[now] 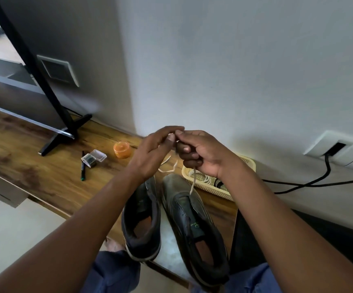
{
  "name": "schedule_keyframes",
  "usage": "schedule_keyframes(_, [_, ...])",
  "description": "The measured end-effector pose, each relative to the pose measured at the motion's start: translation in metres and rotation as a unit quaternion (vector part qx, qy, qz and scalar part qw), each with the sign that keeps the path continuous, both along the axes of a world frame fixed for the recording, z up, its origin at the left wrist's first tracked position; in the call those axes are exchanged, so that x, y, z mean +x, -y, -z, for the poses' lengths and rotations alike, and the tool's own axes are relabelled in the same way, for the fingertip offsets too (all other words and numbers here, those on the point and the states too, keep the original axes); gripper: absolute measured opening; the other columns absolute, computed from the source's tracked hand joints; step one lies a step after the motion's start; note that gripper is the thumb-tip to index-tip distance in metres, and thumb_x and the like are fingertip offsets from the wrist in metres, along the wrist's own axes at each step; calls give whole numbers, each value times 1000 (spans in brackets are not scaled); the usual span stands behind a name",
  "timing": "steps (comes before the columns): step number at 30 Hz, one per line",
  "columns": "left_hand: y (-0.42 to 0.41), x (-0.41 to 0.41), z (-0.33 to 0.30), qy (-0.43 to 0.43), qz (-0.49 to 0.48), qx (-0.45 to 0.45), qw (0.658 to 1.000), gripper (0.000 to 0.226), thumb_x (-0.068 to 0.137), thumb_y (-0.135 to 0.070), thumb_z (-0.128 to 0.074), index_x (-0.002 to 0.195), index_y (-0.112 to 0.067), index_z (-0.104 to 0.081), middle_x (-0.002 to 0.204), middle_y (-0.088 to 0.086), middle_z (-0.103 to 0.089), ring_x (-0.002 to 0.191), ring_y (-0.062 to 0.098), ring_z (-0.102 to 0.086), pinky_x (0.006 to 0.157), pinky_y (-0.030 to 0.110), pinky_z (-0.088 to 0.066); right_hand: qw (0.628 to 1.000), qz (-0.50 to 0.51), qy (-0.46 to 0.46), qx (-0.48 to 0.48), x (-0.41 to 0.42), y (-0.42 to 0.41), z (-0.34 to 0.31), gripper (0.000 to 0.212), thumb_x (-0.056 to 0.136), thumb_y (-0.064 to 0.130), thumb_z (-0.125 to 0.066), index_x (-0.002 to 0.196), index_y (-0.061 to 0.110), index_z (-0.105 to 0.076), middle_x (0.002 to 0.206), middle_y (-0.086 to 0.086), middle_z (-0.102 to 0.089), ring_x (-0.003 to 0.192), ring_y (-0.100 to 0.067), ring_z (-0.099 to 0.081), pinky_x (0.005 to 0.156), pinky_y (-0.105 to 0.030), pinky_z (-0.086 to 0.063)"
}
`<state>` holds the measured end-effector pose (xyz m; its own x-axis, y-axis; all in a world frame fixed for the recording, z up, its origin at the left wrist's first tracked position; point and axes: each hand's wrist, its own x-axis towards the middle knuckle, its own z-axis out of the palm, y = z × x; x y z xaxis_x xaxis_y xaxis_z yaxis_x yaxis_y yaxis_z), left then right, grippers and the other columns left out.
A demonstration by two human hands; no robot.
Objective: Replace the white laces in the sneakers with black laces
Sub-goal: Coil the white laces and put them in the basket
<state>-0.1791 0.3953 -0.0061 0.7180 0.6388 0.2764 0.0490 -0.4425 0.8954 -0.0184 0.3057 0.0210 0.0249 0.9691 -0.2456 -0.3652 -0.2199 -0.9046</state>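
Blue-trousered knees [116,271] sit closest, at the bottom edge, and just beyond them two dark sneakers stand side by side on the wooden shelf [44,172], toes pointing away. Left sneaker [141,218] first: a bit of white lace shows near its toe, under the wrist. Left hand [150,153] hovers above it, fingers curled in, thumb and fingertips pinching the top of the white lace [193,182] where the two hands meet. Right hand [201,155] is right against it, fist closed round the same lace, which drops out below the palm straight down to the tongue of the right sneaker [194,225]. Loose pale loops curl on the shelf between the hands and the toes. Further left lie a pen [82,166], a small clear box [93,157] and an orange tub [121,150]. Behind the right wrist, a cream basket [243,163].
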Motion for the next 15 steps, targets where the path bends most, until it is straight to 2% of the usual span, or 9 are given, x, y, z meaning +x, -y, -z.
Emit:
schedule_keyframes(2, [-2, -1, 2, -27, -30, 31, 999, 32, 105, -39, -52, 125, -23, -71, 95, 5, -74, 88, 18, -69, 85, 53, -56, 1000, -2, 4, -22, 0, 0, 1, 22, 109, 25, -51, 96, 12, -63, 62, 3, -40, 43, -3, -25, 41, -18, -14])
schedule_keyframes(4, [-8, -4, 2, -58, -51, 59, 995, 29, 102, -46, -56, 113, -27, -76, 84, 5, -73, 76, 26, -65, 72, 47, -53, 999, -6, 6, -38, 2, 1, 1, 24, 109, 25, -52, 111, 7, -67, 62, 4, -39, 43, -2, -25, 40, -17, -16])
schedule_keyframes(6, [-13, -7, 2, -89, -59, 67, 992, 25, 103, -43, -62, 99, -26, -79, 65, 0, -61, 59, 21, -50, 58, 36, -41, 999, -12, 13, -47, 4, 1, 3, 29, 109, 24, -53, 122, 2, -65, 63, 4, -40, 44, -2, -25, 40, -16, -17])
schedule_keyframes(7, [-14, -8, 3, -101, -72, 71, 990, 24, 103, -40, -63, 94, -25, -80, 60, -1, -56, 56, 16, -45, 56, 33, -36, 998, -14, 21, -53, 5, 1, 4, 29, 109, 24, -53, 122, 1, -64, 63, 4, -41, 44, -2, -25, 40, -16, -17])
schedule_keyframes(11, [-18, -14, 8, -122, -172, 92, 973, 25, 104, -31, -62, 86, -23, -77, 66, 6, -65, 56, 9, -53, 53, 22, -37, 994, -43, 71, -77, 6, 4, 4, 27, 108, 25, -54, 103, 2, -67, 63, 2, -40, 44, -3, -26, 39, -17, -19])
schedule_keyframes(13, [-23, -17, 11, -153, -222, 104, 957, 27, 105, -32, -59, 87, -23, -77, 73, -2, -69, 69, 10, -62, 59, 28, -43, 993, -64, 59, -76, 6, 6, 1, 27, 109, 26, -53, 100, 4, -66, 64, 2, -39, 44, -3, -26, 40, -17, -18])
schedule_keyframes(15, [-26, -18, 15, -188, -271, 120, 936, 29, 106, -31, -55, 88, -21, -76, 80, -3, -70, 79, 21, -64, 68, 32, -45, 994, -84, 30, -61, 6, 7, -2, 28, 109, 26, -50, 98, 6, -66, 64, 2, -37, 45, -3, -26, 41, -17, -16])
